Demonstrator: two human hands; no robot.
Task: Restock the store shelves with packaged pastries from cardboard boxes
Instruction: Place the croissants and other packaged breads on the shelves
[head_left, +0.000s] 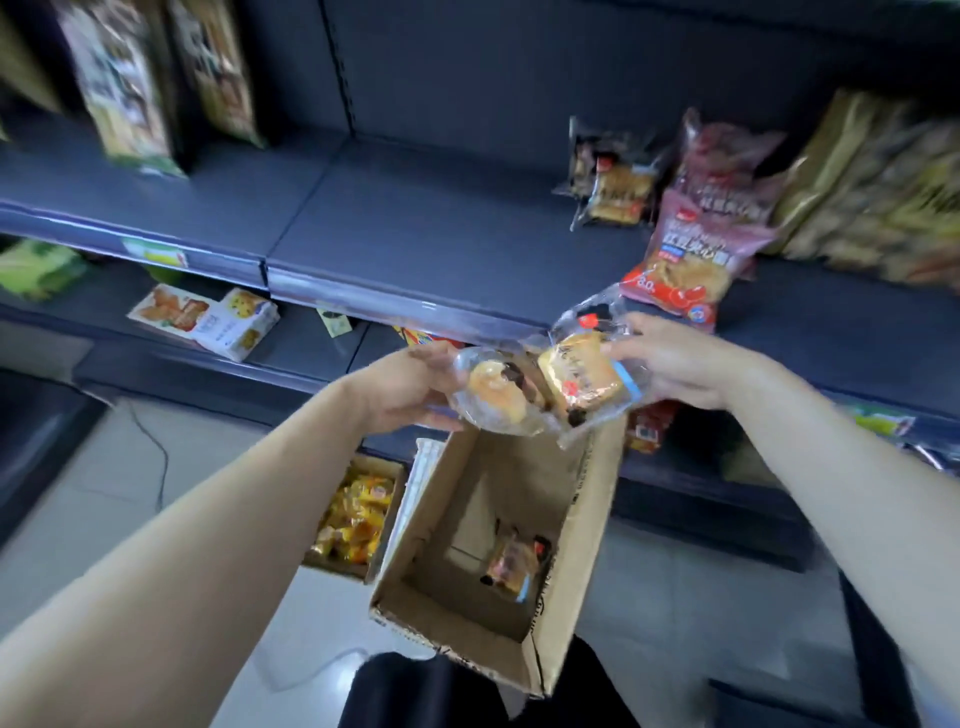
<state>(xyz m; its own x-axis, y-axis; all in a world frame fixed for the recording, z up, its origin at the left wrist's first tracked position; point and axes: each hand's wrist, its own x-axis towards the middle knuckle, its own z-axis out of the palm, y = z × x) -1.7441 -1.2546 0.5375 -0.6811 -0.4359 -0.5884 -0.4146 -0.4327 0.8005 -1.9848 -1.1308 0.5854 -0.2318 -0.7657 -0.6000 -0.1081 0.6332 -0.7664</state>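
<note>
The left hand (410, 387) is gripping a round pastry pack (493, 397); the right hand (675, 364) is pinching a square pastry pack (584, 384). At six o'clock the cardboard box (587, 519) is holding one last pack (514, 564); at seven o'clock a second box (387, 467) is holding yellow packets (356, 519).

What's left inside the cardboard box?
One wrapped pastry lies on the bottom of the cardboard box. The rest of the visible floor is bare; the near wall hides the closest strip.

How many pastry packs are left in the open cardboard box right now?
1. A single pastry pack lies on the bottom of the cardboard box, toward its right wall. The near wall hides part of the floor, so another could sit there.
</note>
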